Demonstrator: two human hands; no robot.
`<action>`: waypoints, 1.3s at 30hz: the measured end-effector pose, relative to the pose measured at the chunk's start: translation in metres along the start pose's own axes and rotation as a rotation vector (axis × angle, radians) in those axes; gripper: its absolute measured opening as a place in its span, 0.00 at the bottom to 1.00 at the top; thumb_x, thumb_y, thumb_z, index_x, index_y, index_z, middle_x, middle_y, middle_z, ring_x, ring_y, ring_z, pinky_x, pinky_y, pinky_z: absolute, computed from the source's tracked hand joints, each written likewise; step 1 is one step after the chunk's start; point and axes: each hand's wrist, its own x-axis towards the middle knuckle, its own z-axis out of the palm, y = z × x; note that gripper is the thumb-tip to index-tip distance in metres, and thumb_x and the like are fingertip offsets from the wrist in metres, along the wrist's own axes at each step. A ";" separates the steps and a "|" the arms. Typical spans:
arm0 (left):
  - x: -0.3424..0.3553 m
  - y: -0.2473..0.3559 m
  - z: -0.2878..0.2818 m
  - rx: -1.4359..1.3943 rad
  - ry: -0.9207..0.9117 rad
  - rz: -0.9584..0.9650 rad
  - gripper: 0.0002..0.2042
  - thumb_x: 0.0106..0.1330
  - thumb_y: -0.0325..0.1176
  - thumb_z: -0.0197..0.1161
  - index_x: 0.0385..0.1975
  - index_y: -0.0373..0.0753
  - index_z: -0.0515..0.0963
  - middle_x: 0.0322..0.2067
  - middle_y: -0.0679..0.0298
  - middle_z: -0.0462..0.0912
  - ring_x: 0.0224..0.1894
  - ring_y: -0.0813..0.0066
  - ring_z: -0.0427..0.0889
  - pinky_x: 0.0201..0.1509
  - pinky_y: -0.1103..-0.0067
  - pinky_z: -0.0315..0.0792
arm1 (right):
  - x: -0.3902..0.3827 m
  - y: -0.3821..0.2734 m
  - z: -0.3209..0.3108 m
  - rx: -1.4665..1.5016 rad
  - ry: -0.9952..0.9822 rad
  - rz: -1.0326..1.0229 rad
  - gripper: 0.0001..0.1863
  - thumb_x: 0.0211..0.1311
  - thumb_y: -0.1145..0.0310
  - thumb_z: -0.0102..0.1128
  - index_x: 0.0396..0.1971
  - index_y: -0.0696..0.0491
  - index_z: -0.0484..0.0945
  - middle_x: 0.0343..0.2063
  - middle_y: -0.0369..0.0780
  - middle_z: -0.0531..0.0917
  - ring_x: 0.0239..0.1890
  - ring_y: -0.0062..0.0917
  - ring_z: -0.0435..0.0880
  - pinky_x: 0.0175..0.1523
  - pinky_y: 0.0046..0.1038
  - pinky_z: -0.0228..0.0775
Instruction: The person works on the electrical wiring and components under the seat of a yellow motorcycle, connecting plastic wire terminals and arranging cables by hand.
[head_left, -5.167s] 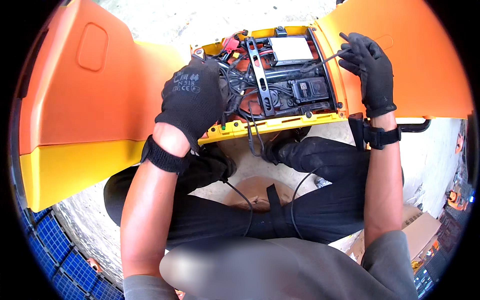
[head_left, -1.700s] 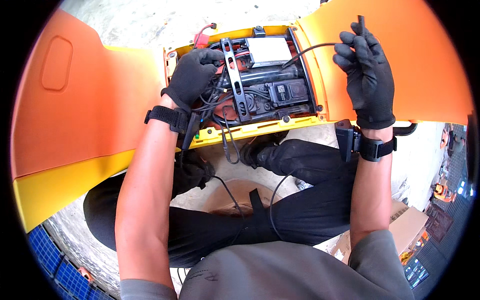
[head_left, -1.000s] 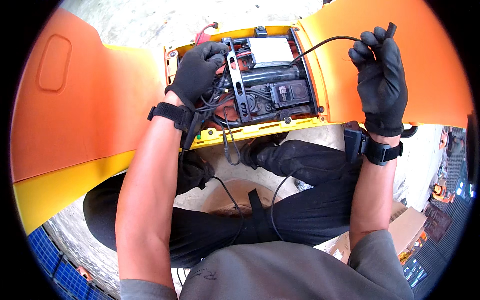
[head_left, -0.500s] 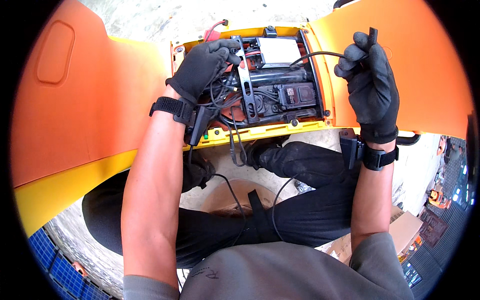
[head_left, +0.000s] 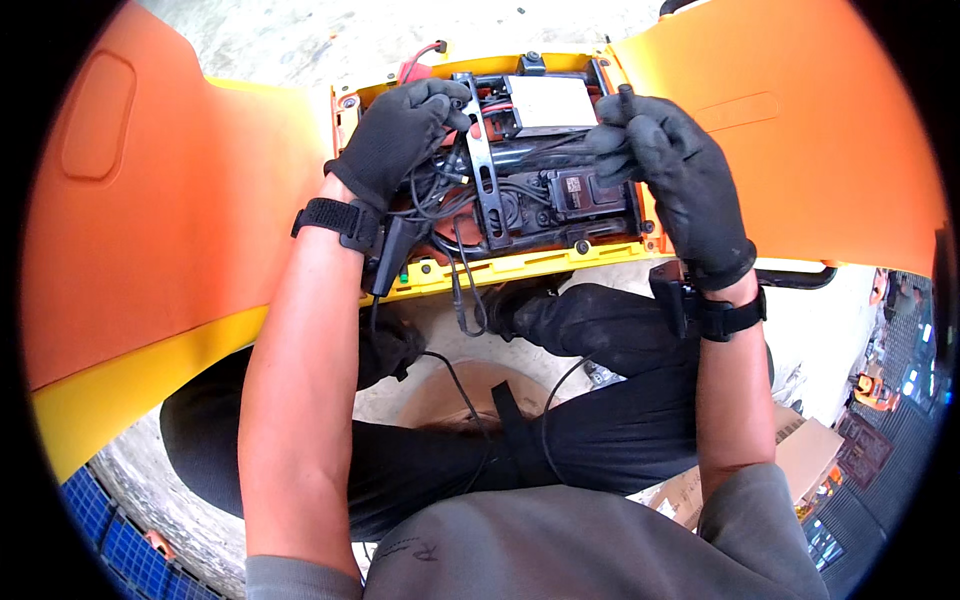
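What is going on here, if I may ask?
A person's black-gloved left hand is at the upper end of a slotted dark metal bracket; whether it grips anything is unclear. The gloved right hand holds a black cable end beside a white-topped rectangular box. Both reach over an open yellow-rimmed bay with black wiring.

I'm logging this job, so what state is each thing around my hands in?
Left hand: gloved, fingers curled at metal bar; grip unclear
Right hand: gloved, closed on black cable
Metal bar: set across compartment
Compartment: open, insides exposed
Wires: bunched together
Cable loop: hanging outside compartment
Red lead: end free
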 end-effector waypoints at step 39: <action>-0.011 0.031 -0.022 0.279 0.012 -0.033 0.14 0.71 0.33 0.55 0.52 0.33 0.78 0.42 0.66 0.83 0.43 0.79 0.81 0.49 0.82 0.76 | 0.003 -0.004 -0.034 -0.255 0.259 0.001 0.17 0.74 0.62 0.54 0.55 0.56 0.78 0.32 0.38 0.85 0.28 0.19 0.82 0.35 0.22 0.77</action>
